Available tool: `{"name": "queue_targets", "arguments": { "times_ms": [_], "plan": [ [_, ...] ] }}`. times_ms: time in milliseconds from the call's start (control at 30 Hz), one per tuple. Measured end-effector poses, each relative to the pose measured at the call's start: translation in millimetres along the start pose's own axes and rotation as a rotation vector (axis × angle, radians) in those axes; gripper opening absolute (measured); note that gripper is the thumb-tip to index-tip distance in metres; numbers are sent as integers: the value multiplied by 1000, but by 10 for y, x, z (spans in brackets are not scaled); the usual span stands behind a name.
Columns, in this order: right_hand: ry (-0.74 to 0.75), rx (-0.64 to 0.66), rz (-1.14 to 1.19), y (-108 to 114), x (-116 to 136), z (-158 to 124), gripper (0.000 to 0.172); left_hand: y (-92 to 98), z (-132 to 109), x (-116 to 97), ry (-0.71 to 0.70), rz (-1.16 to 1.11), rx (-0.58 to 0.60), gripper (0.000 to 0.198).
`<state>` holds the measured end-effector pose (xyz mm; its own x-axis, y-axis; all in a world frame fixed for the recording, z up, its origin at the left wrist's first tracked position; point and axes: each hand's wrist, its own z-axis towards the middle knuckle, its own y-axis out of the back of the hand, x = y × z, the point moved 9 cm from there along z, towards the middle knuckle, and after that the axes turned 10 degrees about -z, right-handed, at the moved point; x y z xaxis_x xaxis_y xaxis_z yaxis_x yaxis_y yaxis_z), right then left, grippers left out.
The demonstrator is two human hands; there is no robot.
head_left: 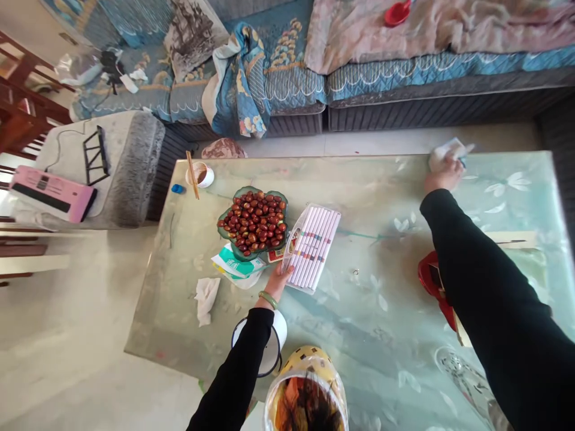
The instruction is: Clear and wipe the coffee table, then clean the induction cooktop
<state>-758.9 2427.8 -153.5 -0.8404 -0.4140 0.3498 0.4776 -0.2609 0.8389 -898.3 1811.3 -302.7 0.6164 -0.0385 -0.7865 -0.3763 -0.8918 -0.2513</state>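
Touching the near end of the pack point(311, 248), left hand point(279, 282), grip unclear, lies along its long axis; right hand point(444, 178) bunches a tissue point(445, 153) well right of it.

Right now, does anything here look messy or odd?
Yes: a crumpled tissue lies loose on the glass table, and the blue patterned sofa cover is bunched up over the seat edge.

Single head-worn view, looking forward and down from the near edge of the glass-topped table point(368, 335). Sits close above the tabletop, facing the far sofa point(449, 78).
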Motion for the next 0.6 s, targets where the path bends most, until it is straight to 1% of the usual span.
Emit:
{"name": "queue_targets", "arguments": {
  "times_ms": [100,133,167,200,233,300,333,367,433,467,533,600],
  "plan": [
    [74,243,58,-465,555,-152,56,-30,-7,-18,-5,13,-2,65],
    [119,302,81,-575,785,-245,55,-39,-13,-30,-6,11,-6,62],
    [178,346,109,-662,1040,-362,49,-47,-19,-46,-12,8,-11,59],
    [253,378,144,-732,1316,-506,41,-56,-24,-64,-21,0,-12,57],
    [342,420,188,-804,1604,-681,37,-66,-27,-80,-31,-10,-8,55],
    [522,507,292,-936,2141,-1077,45,-82,-23,-95,-48,-22,8,55],
    [586,539,345,-995,2348,-1259,49,-93,-16,-92,-51,-17,22,57],
    [624,561,393,-1055,2501,-1410,49,-103,-8,-84,-52,-7,38,59],
    [667,582,487,-1169,2672,-1614,40,-120,-4,-71,-57,11,72,63],
    [690,586,531,-1221,2710,-1678,37,-126,-17,-80,-68,11,89,65],
    [755,608,592,-1313,2742,-1779,35,-109,-103,-129,-92,-1,109,66],
    [823,640,596,-1369,2755,-1888,35,-32,-297,-243,-131,-6,104,61]
  ]
}}
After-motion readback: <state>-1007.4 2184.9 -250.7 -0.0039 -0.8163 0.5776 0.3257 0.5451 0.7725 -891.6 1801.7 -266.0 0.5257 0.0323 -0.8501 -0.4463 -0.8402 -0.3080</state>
